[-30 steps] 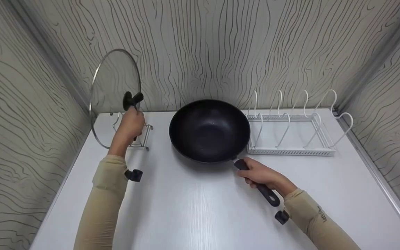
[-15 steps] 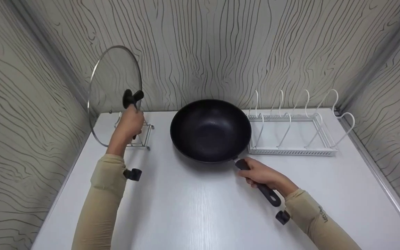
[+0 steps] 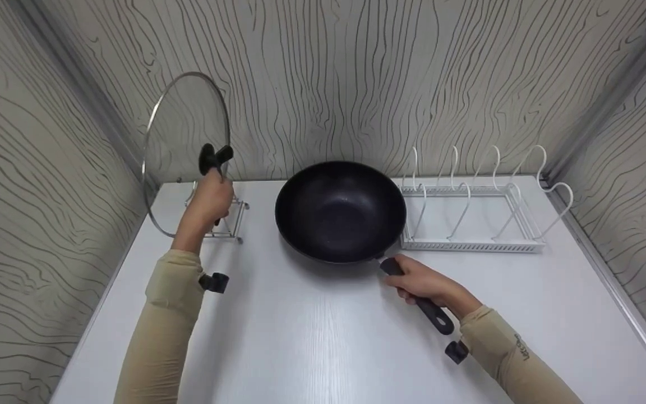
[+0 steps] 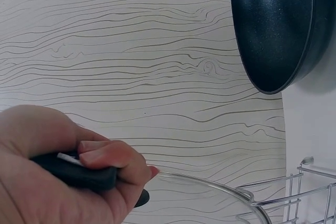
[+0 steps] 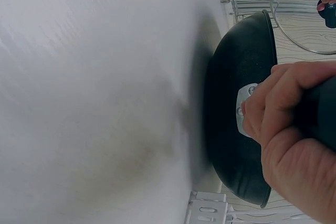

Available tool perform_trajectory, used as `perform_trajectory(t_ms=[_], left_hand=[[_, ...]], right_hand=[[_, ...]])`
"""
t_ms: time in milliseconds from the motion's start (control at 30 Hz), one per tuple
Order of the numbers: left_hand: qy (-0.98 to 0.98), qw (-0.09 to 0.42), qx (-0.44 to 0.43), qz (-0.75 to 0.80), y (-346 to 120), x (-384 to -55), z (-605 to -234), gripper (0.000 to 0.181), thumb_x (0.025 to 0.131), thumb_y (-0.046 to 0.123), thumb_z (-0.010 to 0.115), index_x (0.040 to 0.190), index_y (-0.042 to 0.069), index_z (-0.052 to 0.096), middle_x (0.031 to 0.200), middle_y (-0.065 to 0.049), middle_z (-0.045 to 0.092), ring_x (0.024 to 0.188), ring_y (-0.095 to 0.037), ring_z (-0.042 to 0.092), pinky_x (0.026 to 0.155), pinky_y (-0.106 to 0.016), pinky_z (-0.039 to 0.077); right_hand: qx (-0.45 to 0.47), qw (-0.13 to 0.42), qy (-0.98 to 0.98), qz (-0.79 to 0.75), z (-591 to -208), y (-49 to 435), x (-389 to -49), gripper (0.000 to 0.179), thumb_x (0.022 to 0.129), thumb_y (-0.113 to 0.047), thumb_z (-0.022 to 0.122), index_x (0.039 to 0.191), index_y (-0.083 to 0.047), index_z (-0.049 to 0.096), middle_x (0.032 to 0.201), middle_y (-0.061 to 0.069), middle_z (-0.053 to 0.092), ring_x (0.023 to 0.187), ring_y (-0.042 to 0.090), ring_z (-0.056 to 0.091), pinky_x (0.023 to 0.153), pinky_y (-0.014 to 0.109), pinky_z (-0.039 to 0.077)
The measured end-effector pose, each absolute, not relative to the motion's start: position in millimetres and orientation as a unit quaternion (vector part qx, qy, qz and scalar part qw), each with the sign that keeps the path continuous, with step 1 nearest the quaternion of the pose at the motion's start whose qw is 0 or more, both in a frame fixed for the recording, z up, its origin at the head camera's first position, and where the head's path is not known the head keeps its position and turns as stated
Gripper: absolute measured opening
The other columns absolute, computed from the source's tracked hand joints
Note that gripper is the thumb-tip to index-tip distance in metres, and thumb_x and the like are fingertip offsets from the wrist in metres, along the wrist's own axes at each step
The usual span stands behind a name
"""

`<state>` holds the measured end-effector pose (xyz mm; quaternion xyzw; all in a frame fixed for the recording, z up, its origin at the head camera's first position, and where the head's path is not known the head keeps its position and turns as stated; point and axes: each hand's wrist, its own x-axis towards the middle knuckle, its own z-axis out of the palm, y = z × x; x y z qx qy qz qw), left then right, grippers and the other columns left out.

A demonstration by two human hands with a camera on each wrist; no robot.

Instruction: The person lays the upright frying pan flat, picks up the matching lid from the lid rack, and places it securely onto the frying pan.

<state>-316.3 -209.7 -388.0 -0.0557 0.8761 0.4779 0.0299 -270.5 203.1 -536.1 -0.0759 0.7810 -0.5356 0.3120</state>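
My left hand (image 3: pixel 211 196) grips the black handle (image 3: pixel 209 159) of a round glass pot lid (image 3: pixel 180 120) with a metal rim. Held on edge, the lid overlaps a small wire rack (image 3: pixel 233 221) at the table's left in the head view. The left wrist view shows the fingers curled around that handle (image 4: pixel 94 174). At the middle of the table is a black wok (image 3: pixel 340 213), its inside bare. My right hand (image 3: pixel 421 280) holds the wok's black handle (image 3: pixel 435 317). In the right wrist view, the wok's outer side (image 5: pixel 236 145) faces the camera, close over the white surface.
A white rack (image 3: pixel 469 246) with several curved upright dividers stands right of the wok, its left end close to the wok's rim. Wood-patterned walls (image 3: pixel 323 84) enclose the white table (image 3: pixel 312 336) at the back and sides.
The lid and my left hand have risen slightly, mostly in the first half second. My right hand and the wok stay almost where they were.
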Motion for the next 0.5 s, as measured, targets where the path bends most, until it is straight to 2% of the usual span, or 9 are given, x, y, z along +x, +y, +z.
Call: perform_trajectory(t_ms=[267,500], left_hand=[[0.879,0.029,-0.050,0.472,-206.4,-314.9,-387.0,0.057,0.107,0.013,0.023,0.157,-0.011,0.016,0.102,-0.012,0.045,0.070,-0.013,0.045,0.057,-0.024,0.041],[0.887,0.022,-0.047,0.459,-203.4,-314.4,-385.0,0.056,0.106,0.012,0.022,0.157,-0.012,0.018,0.105,-0.015,0.049,0.065,-0.011,0.045,0.053,-0.022,0.039]], right_hand=[[-0.074,0.313,0.780,-0.537,-536.9,203.1,-269.6,0.042,0.102,-0.013,0.056,0.136,0.002,0.037,0.073,0.000,0.046,0.056,0.008,0.042,0.049,0.020,0.037],[-0.073,0.316,0.778,-0.538,-536.0,204.0,-270.2,0.040,0.102,-0.013,0.056,0.132,0.004,0.037,0.071,0.000,0.045,0.055,0.008,0.042,0.049,0.020,0.036]])
